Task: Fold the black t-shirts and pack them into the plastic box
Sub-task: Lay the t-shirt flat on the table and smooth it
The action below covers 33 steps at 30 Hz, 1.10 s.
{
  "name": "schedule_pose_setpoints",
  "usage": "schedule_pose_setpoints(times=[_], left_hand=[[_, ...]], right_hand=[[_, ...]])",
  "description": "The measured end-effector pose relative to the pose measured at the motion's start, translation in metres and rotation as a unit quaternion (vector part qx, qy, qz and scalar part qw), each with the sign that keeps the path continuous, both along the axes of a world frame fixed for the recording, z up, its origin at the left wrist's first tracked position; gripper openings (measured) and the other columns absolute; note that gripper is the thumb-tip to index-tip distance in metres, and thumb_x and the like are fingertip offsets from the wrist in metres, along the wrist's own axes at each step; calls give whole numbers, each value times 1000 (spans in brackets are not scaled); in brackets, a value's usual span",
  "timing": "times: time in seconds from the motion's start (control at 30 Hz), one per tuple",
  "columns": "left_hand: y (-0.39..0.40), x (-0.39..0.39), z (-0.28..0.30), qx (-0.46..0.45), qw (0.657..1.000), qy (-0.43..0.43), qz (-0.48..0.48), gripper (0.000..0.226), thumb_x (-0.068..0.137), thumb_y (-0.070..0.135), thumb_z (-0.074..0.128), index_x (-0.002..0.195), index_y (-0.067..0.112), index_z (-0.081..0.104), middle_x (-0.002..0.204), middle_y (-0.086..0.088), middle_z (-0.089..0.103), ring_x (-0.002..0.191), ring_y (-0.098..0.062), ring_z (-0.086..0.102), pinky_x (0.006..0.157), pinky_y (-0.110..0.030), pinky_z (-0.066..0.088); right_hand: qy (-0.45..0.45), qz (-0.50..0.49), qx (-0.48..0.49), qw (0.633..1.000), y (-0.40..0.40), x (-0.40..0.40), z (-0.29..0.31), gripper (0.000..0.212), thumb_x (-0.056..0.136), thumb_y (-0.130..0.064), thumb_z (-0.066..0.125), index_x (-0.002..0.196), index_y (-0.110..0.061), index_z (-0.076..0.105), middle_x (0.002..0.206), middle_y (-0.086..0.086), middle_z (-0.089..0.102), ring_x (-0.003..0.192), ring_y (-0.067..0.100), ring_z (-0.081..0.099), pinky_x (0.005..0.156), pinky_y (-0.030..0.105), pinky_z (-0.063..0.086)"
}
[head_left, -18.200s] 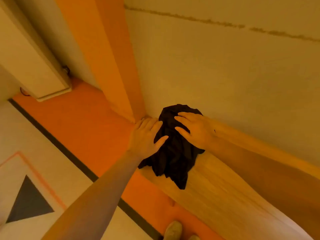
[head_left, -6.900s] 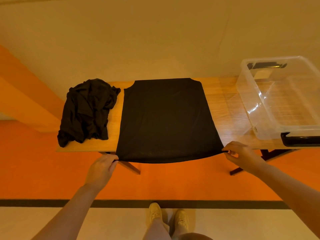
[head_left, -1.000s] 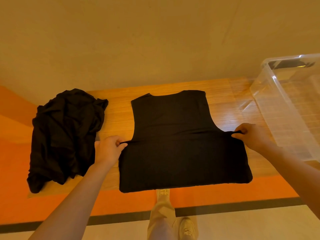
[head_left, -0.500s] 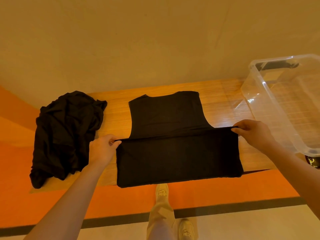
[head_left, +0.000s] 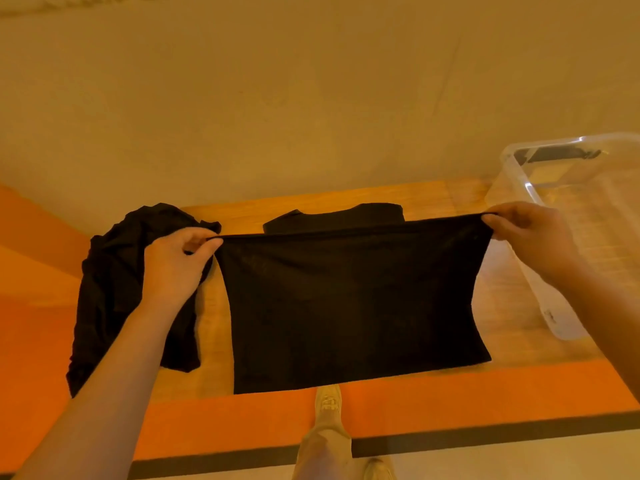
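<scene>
1. The black t-shirt (head_left: 349,306) lies mid-table, its lower half lifted by the hem toward the collar at 12 o'clock.
2. The left hand (head_left: 173,268) and right hand (head_left: 530,240) each pinch a hem corner, keeping the edge taut.
3. The step looks like the crosswise fold; next, lay the hem evenly onto the collar.
4. The crumpled t-shirt pile (head_left: 114,289) waits at 9 o'clock and the clear plastic box (head_left: 540,237) at 3 o'clock on the table (head_left: 512,337).

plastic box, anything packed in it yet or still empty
Empty in the part shown: through the box walls only bare table wood shows. Its right end is cut off by the frame.
</scene>
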<state>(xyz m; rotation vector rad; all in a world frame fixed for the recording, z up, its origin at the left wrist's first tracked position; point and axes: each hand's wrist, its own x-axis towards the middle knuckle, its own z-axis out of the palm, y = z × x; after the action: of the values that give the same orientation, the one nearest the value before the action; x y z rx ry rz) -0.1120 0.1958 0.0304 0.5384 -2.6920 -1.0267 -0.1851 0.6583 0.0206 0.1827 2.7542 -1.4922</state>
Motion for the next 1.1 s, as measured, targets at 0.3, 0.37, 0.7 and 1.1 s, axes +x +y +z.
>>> schedule_pose_setpoints(times=[0.3, 0.37, 0.7, 1.1], left_hand=[[-26, -137, -85, 36, 996, -75, 12, 16, 90, 25, 67, 99, 12, 68, 97, -2, 66, 97, -19, 62, 81, -26, 43], [-29, -154, -110, 18, 996, -84, 13, 16, 91, 25, 66, 99, 12, 68, 98, -3, 66, 94, -18, 60, 81, -27, 43], [5, -151, -151, -225, 972, -4, -66, 37, 100, 36, 45, 128, 14, 52, 137, -6, 51, 126, -26, 45, 100, -43, 29], [58, -139, -174, -291, 907, -134, -275, 76, 92, 70, 10, 154, 27, 3, 162, 2, -7, 147, -13, -13, 121, -44, -1]], right_hand=[[-56, -48, 54, 996, -39, -132, -68, 18, 94, -16, 61, 103, -1, 65, 90, 11, 64, 67, 6, 61, 62, 13, 49], [-73, -53, 91, 992, -43, -149, -92, 20, 93, -19, 61, 104, -3, 65, 96, 13, 66, 82, 20, 65, 76, 25, 54], [135, 52, 297, 944, -90, -118, -140, 36, 96, -22, 51, 127, -4, 54, 133, 17, 52, 121, 35, 50, 98, 51, 40], [-5, 184, 407, 895, -128, -110, -164, 67, 93, -63, 6, 153, -34, 1, 160, -8, -7, 146, 9, -13, 120, 43, -6]])
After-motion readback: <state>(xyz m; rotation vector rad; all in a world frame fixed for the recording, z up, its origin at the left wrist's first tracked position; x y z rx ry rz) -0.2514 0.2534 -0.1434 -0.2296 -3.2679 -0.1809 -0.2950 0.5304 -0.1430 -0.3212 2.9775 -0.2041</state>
